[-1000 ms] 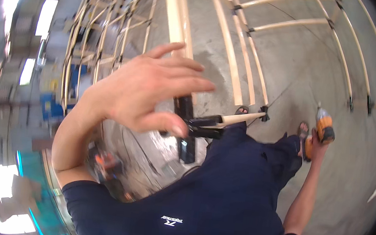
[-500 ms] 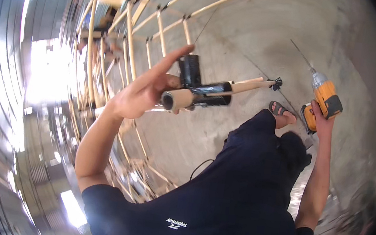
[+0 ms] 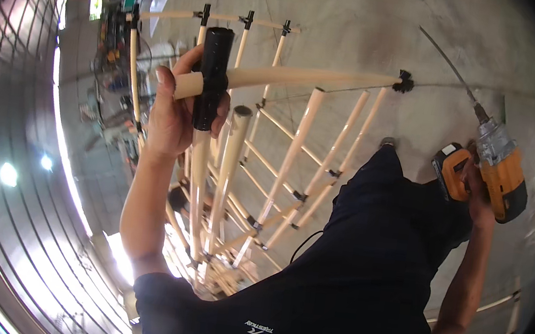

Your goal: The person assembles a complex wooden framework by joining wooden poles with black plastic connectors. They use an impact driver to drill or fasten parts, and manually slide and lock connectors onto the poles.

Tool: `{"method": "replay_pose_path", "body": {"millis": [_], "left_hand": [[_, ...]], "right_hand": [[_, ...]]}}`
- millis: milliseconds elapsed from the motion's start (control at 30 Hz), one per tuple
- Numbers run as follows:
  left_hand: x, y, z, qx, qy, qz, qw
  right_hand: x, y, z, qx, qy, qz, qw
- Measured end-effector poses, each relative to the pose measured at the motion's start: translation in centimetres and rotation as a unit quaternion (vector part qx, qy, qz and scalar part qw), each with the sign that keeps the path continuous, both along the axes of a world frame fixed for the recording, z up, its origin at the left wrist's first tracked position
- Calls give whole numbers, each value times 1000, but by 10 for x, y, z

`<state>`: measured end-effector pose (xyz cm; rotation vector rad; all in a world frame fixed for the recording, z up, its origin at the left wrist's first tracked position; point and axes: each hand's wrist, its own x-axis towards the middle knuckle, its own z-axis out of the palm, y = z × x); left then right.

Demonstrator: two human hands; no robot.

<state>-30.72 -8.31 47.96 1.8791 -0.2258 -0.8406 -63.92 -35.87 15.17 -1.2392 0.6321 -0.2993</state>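
My left hand [image 3: 174, 112] is closed around a black pipe joint [image 3: 214, 70] and the short stub of the cream pipe [image 3: 279, 75] that passes through it. That pipe reaches out to the right and carries another black joint [image 3: 403, 81] at its far end. The held joint's lower end lines up with the top of a standing cream pipe [image 3: 198, 165]; whether it is seated on it I cannot tell. At my right side, my right hand [image 3: 476, 189] grips the handle of a yellow and black cordless driver [image 3: 507, 173], whose long thin bit [image 3: 450, 64] points away to the upper left.
A framework of cream pipes and black joints [image 3: 302, 196] stands left of my legs, several open pipe ends [image 3: 317, 93] pointing up. More pipework [image 3: 491, 304] is at the lower right. Assorted items [image 3: 115, 75] lie at the far left on the concrete floor [image 3: 339, 15].
My left hand has brought the joint and pipe left and over the standing pipes, turning the joint upright. The view has swung, and the driver now appears lower and farther right.
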Motion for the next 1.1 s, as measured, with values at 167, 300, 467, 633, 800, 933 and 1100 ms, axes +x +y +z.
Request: {"method": "replay_pose_path", "body": {"millis": [167, 300, 467, 633, 800, 933, 1100], "left_hand": [[-2, 10, -10, -38, 44, -66, 996], [1, 2, -6, -23, 66, -113, 991], [-1, -10, 1, 47, -8, -155, 987], [7, -6, 11, 72, -23, -142, 987], [1, -10, 9, 69, -31, -185, 980], [-3, -9, 8, 69, -41, -188, 979], [9, -7, 18, 90, -37, -158, 983]], "right_hand": [[-27, 131, -7, 24, 30, -91, 995], [-44, 183, 15, 19, -87, -34, 995], [-44, 215, 54, 527, 22, -178, 831], [-53, 244, 52, 159, -51, -85, 982], [-54, 252, 42, 123, -86, -83, 985], [-52, 254, 32, 112, -109, -85, 984], [-46, 257, 24, 103, -136, -86, 982]]}}
